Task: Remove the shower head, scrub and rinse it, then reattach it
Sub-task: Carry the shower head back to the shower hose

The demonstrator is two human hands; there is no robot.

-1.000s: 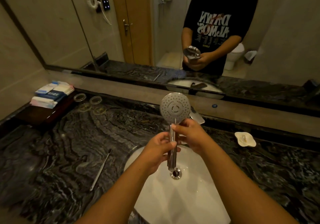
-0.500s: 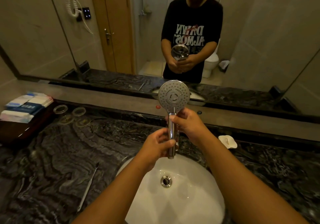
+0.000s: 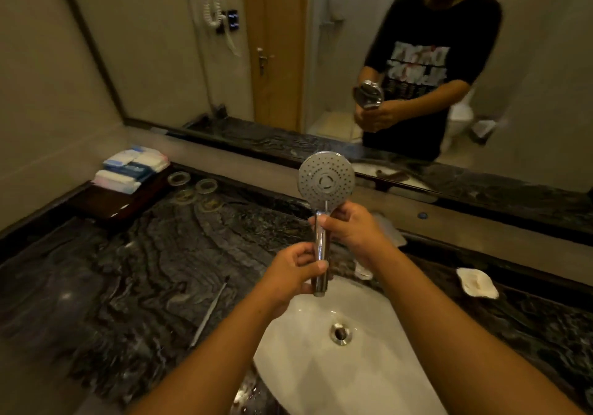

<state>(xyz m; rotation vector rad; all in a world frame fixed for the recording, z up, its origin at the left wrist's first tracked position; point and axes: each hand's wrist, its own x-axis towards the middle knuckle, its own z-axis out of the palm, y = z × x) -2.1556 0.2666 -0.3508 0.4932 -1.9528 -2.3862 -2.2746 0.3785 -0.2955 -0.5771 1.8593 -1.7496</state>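
Both hands clamp the chrome handle: left hand (image 3: 293, 272) low, right hand (image 3: 351, 230) just under the round, nozzle-dotted face of the shower head (image 3: 325, 183), upright at centre frame above the glossy white basin (image 3: 369, 379) (veined black marble counter (image 3: 128, 270) around; mirrored shirt lettering unreadable).

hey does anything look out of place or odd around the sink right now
Nothing looks spilled or damaged. The one stray item is a slim toothbrush lying loose on the dark counter, left of the sink.
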